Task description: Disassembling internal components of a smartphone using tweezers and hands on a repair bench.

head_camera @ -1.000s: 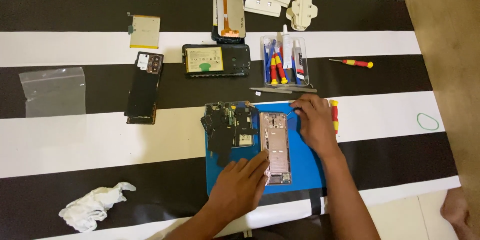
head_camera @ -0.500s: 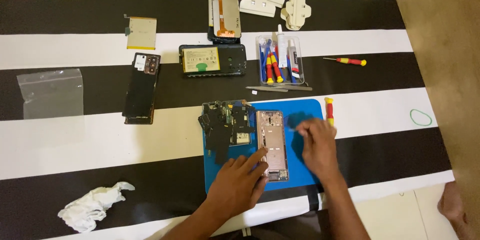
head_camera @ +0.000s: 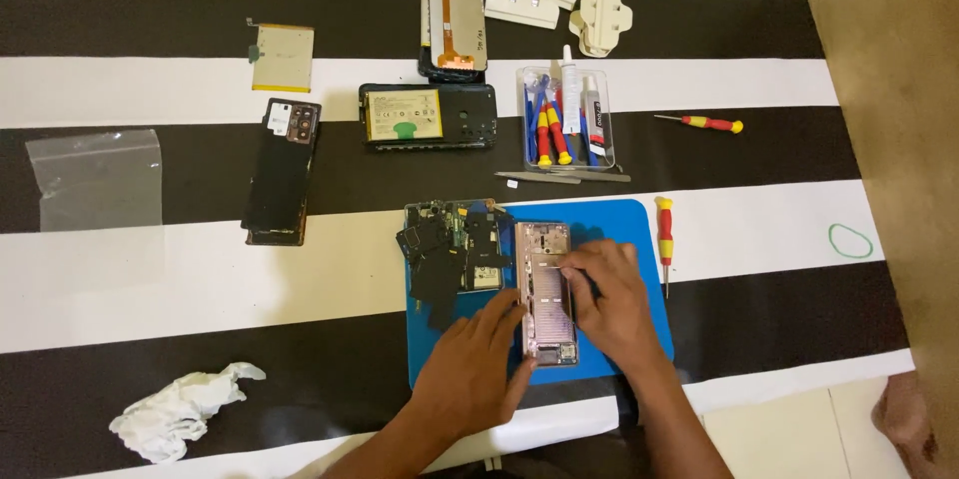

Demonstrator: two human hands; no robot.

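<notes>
Opened phone frame (head_camera: 544,291) lying on the blue mat (head_camera: 629,224), just right of the loose black parts (head_camera: 450,254). Likely light, stiff and fragile; best held by its long edges. Left hand (head_camera: 478,369), fingers together, steadies the lower left edge; right hand (head_camera: 609,301) presses curled fingertips onto its middle.

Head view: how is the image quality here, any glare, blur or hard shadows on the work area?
Head view: even, warm indoor light, no strong glare on the striped table cover; soft shadows only, under the left hand and right hand on the blue mat; the pink phone frame is reasonably sharp, its small parts too fine to make out; edges bow slightly.
</notes>
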